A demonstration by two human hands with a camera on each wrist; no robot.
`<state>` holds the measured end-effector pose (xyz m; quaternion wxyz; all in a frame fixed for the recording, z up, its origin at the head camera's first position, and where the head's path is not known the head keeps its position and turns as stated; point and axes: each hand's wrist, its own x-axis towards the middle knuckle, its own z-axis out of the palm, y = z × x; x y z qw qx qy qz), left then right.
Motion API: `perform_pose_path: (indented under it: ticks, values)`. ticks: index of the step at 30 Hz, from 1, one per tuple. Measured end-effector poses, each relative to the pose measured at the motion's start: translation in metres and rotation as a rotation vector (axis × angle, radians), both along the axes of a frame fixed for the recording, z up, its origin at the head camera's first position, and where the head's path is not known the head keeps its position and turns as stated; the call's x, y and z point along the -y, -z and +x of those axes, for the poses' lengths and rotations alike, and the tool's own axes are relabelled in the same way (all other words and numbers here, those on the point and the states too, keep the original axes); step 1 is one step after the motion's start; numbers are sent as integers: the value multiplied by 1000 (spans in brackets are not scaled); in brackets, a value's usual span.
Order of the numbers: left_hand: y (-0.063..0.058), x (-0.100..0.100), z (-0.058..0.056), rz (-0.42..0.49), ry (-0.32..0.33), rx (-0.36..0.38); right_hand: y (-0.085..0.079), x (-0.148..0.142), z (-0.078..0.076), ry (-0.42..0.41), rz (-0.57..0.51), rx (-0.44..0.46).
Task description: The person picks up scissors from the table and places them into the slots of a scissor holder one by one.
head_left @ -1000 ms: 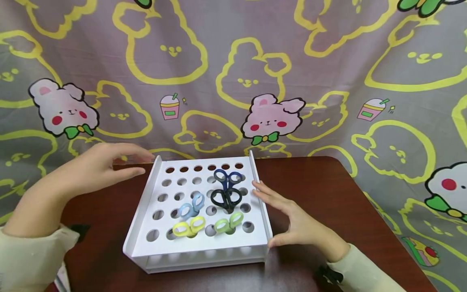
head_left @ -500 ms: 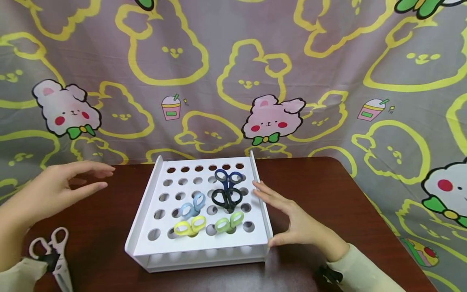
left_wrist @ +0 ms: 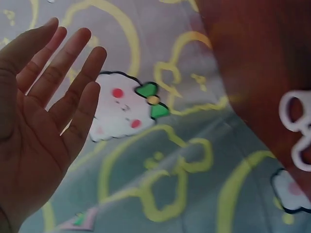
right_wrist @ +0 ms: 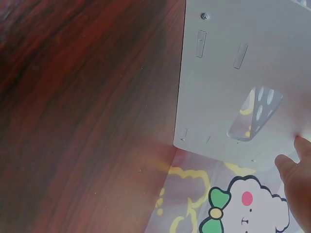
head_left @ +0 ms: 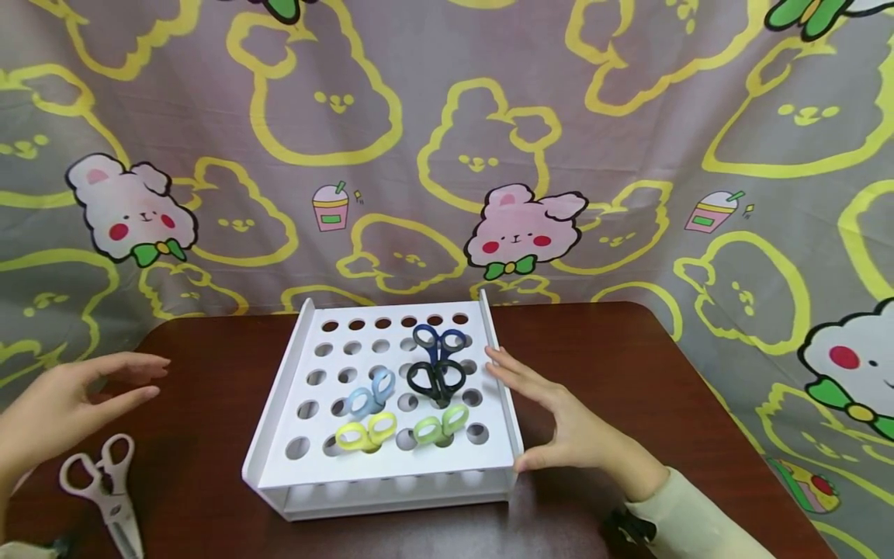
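Observation:
A white rack (head_left: 328, 473) with rows of round holes stands on the table. Stuck in it, handles up, are scissors: dark blue (head_left: 436, 359), black (head_left: 438, 388), light blue (head_left: 372, 400), yellow (head_left: 366, 437) and light green (head_left: 441, 431). My right hand (head_left: 566, 427) rests against the rack's right side, fingers extended; the right wrist view shows fingertips at its side panel (right_wrist: 218, 107). My left hand (head_left: 70, 404) holds nothing, palm and spread fingers plain in the left wrist view. Just below and right of it, white scissors (head_left: 116, 508) lie on the table, handles pointing away.
The dark red-brown table (head_left: 573, 341) has a rounded far corner on the right. A cartoon-print curtain (head_left: 405, 178) hangs right behind its far edge and along the right side. The rack's side panel has a slanted cut-out.
My left hand has moved left and nearer, away from the rack's left side, uncovering the white scissors on the table. My right hand has stayed at the rack.

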<state>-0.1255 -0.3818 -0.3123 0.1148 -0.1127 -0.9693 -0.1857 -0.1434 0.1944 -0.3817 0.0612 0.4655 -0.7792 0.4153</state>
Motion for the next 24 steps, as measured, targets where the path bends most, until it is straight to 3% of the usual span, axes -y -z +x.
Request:
perform_pose_path:
  ticks: [8,16,20,24]
  values:
    - [30,32,7,-2,-85,46,1,0,-1,-5,-3,2]
    - [65,65,8,70,-100,48,0,0,1,15,10,23]
    - [75,72,10,74,-122,86,0,-1,0,14,10,20]
    - [79,71,10,53,-145,187,0,-1,0,9,4,17]
